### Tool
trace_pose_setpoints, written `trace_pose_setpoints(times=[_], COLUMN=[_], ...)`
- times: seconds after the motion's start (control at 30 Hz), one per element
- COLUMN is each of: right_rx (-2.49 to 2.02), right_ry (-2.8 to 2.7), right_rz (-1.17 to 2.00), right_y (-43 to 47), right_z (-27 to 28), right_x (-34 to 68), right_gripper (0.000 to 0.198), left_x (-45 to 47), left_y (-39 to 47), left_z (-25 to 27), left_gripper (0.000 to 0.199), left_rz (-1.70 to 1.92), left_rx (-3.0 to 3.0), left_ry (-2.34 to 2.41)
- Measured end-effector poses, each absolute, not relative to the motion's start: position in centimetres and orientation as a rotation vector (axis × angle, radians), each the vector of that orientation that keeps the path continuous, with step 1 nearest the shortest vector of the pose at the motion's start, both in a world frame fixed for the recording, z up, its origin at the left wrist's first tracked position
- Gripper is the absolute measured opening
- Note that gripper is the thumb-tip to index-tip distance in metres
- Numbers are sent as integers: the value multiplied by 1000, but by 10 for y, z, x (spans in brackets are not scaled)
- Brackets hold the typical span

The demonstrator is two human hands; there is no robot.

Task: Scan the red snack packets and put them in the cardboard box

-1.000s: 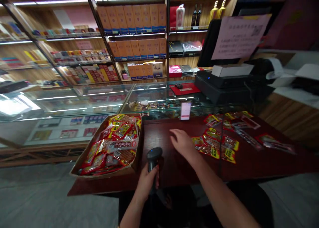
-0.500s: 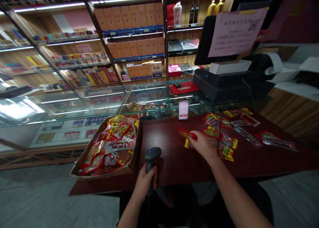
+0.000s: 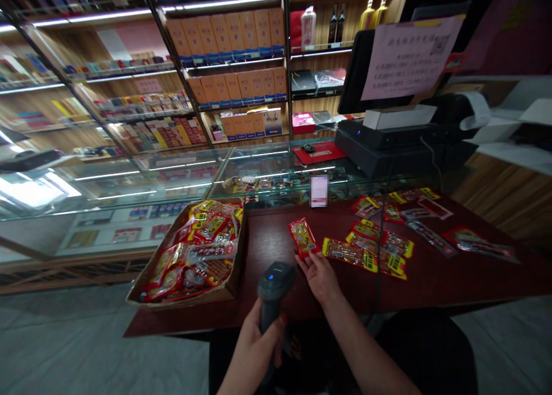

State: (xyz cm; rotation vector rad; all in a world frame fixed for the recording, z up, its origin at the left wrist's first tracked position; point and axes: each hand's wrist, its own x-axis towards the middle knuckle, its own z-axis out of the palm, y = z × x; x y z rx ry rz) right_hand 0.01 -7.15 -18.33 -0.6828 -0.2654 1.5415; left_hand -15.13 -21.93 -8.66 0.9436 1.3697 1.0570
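My left hand (image 3: 259,340) is wrapped round the handle of a dark barcode scanner (image 3: 276,280), its head raised at the table's front edge. Between the fingers of my right hand (image 3: 319,277) is the lower end of a red snack packet (image 3: 303,237), tilted up above the dark red table (image 3: 269,234). Several snack packets with yellow ends (image 3: 349,253) lie flat just right of that hand. To the left stands an open cardboard box (image 3: 236,280) filled with similar red and yellow packets (image 3: 211,228).
A phone with a lit screen (image 3: 319,190) stands at the table's back edge. More packets (image 3: 431,234) are spread to the right. Behind are a glass display counter (image 3: 259,153), a monitor (image 3: 354,73) and stocked shelves. A thin dark cable (image 3: 382,234) hangs across the view.
My right hand has moved left with the red packet, turning its printed face up towards me. My left hand has raised the scanner and brought it slightly right, nearer the packet.
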Motion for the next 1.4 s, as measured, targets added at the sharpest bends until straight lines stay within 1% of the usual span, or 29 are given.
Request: trace_pose_setpoints(times=[0.1, 0.2, 0.37, 0.57, 0.87, 1.1, 1.4], right_rx=[-650, -652, -616, -628, -634, -653, -657], right_ry=[-240, -274, -389, -382, -419, -428, -420], right_rz=[1518, 1503, 1491, 1506, 1517, 1520, 1547], right_y=[-75, -76, -80, -82, -82, -83, -80], right_z=[-191, -192, -187, -187, -183, -180, -183], right_x=[-7, -9, -8, -9, -8, -7, -5], right_gripper=[28, 31, 21, 35, 25, 25, 29], left_x=[-151, -149, -146, -142, -150, -146, -143], left_y=[-223, -225, -224, -221, -222, -219, -220], left_z=[-86, -79, -59, -55, -75, -55, -42], left_gripper=[48, 47, 43, 40, 37, 31, 25], left_rz=[1035, 1013, 981, 978, 1011, 994, 969], left_rx=[921, 941, 973, 935, 908, 907, 918], left_ry=[1342, 1306, 1293, 1301, 1292, 1271, 1276])
